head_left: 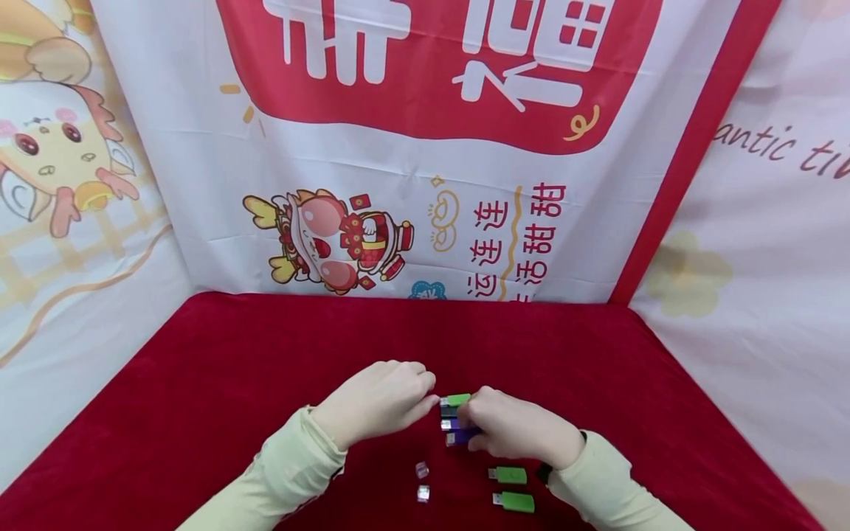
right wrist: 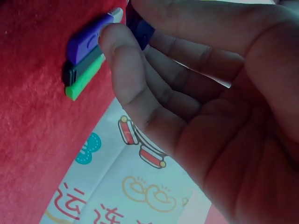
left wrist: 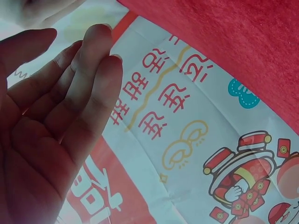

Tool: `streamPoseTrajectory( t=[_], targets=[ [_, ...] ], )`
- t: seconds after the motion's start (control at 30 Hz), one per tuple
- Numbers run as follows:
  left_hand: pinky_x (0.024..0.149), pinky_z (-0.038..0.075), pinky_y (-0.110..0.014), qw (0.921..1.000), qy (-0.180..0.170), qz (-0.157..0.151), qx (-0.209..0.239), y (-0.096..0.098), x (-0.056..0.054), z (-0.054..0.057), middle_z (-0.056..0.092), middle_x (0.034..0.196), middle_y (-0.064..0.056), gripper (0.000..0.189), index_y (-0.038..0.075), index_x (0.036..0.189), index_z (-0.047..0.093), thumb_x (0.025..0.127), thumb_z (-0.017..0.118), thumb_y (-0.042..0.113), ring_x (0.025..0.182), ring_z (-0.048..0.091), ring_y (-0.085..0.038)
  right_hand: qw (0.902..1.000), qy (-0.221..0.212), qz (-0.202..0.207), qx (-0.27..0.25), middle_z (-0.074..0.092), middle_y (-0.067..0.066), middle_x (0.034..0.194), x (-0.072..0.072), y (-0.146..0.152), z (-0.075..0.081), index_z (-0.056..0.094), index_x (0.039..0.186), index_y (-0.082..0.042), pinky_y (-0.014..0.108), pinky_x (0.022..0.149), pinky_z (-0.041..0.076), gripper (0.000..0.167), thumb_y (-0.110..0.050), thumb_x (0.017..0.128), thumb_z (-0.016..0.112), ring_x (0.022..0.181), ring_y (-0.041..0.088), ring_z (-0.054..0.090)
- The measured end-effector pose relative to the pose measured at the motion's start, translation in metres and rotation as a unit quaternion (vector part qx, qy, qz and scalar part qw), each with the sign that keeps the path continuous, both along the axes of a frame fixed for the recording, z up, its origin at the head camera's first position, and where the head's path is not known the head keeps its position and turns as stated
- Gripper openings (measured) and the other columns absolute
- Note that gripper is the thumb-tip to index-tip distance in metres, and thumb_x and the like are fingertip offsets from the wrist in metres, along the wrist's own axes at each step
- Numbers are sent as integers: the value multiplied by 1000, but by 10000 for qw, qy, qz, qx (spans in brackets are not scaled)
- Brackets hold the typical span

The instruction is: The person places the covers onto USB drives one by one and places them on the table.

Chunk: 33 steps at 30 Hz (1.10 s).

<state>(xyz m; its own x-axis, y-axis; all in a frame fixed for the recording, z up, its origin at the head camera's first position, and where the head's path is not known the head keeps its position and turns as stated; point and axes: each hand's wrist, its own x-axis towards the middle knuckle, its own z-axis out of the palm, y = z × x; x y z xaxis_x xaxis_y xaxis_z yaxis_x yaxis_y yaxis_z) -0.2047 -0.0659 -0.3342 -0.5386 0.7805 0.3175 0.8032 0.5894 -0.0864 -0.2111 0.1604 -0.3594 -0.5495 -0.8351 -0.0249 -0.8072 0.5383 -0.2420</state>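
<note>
Because your right fingers point(right wrist: 127, 70) pinch a purple plastic USB stick point(head_left: 463, 438) near its rear, its metal plug point(head_left: 450, 439) is left uncovered. Your left fingers point(left wrist: 106, 81) bend loosely, empty.

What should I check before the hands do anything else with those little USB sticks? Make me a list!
1. Right hand is pinching the held purple stick: ok.
2. Left hand is free: ok, it holds nothing.
3. Row sticks lie side by side: ok for the green row stick, black stick and other purple stick.
4. Two loose green sticks are in the row: not ok, they lie apart, nearer the person.
5. Held stick is flat on the red cloth: cannot tell, fingers hide part of it.
6. Two small clear pieces are clear of both hands: ok.
</note>
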Motion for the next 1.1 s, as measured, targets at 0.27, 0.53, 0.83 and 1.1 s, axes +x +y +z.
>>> streamPoseTrajectory(
  t=[0.27,0.53,0.83,1.1],
  targets=[
    [51,45,-20,10000,9,-29,-8,2,0,-1,54,70,3,19,16,76,62,93,68,24,59,54,-9,9998,206,35,4,58,-13,65,2,-5,-7,72,81,-11,11,57,43,11,-4,80,80,59,-5,52],
    [50,44,-21,9997,231,-129,13,3,2,-4,54,68,3,21,16,75,62,92,68,24,58,54,-10,9996,244,-135,-32,59,-13,66,1,-7,-8,73,82,-11,11,57,44,11,-6,78,83,60,-6,52],
    [50,44,-20,9998,175,-62,-67,3,3,-4,55,68,3,21,17,75,62,93,67,26,58,54,-9,9983,365,-457,-34,60,-8,69,3,-7,-9,73,84,-10,16,61,48,16,-6,75,85,65,0,56],
    [50,44,-19,9998,100,34,-138,3,2,-3,56,69,3,20,16,77,63,93,68,27,58,53,-9,9974,522,-477,-133,60,-3,72,1,-1,0,71,83,-7,18,61,48,15,-1,75,82,67,3,55]
  ],
)
